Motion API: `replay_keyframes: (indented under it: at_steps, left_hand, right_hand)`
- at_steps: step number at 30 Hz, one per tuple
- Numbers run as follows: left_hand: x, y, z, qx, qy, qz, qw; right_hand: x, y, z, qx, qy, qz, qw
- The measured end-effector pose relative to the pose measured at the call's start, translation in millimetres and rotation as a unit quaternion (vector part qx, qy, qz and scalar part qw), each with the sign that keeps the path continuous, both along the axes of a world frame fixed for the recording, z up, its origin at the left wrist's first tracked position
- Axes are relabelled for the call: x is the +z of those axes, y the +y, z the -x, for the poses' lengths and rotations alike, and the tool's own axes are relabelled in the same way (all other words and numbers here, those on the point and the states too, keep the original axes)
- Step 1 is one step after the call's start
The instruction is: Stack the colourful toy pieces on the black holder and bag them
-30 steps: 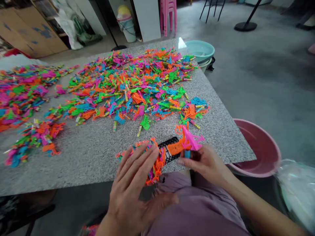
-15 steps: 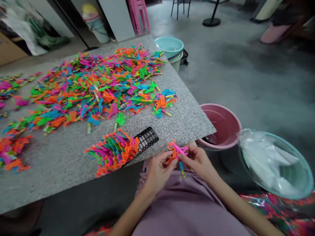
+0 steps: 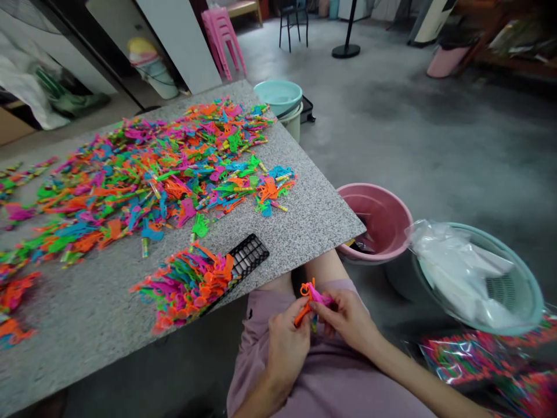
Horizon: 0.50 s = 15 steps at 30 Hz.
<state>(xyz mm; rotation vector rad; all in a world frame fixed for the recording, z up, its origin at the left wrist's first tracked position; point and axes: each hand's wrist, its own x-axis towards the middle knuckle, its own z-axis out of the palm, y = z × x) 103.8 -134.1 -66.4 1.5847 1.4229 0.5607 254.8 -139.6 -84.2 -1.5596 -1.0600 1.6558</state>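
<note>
Over my lap, my left hand (image 3: 289, 337) pinches a small orange plastic toy piece (image 3: 303, 314) with loops at its top. My right hand (image 3: 353, 318) grips a pink plastic toy piece (image 3: 319, 296) that touches the orange one. Part of a blue-and-yellow tube shows beneath the fingers; how the pieces join is hidden. To the left, at the table's near edge, a black lattice tray (image 3: 251, 255) carries a tight row of similar toy pieces (image 3: 185, 287) in orange, pink, green and blue. Its right end is bare.
A large heap of coloured toy pieces (image 3: 165, 162) spreads over the speckled stone table (image 3: 313, 215). Right of its corner stand a pink tub (image 3: 387, 203) and a green basket (image 3: 522, 278) holding clear plastic bags (image 3: 461, 273). Filled bags (image 3: 474, 354) lie at lower right.
The view has shifted, so the table sits lower and further left. Both hands are lower over my lap, still holding the pieces; the tube below them is now mostly covered.
</note>
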Motion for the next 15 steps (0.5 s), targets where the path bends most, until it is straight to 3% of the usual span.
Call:
replay_keyframes:
  at_steps: [10, 15]
  left_hand:
    - [2.1, -12.1, 0.4, -0.016, 0.023, -0.018, 0.999]
    - [3.5, -9.2, -0.2, -0.007, 0.01, 0.014, 1.0]
  right_hand:
    - [0.6, -11.1, 3.4, -0.035, 0.094, 0.088, 0.991]
    - [5.7, -9.3, -3.9, 0.0, 0.019, 0.042, 0.999]
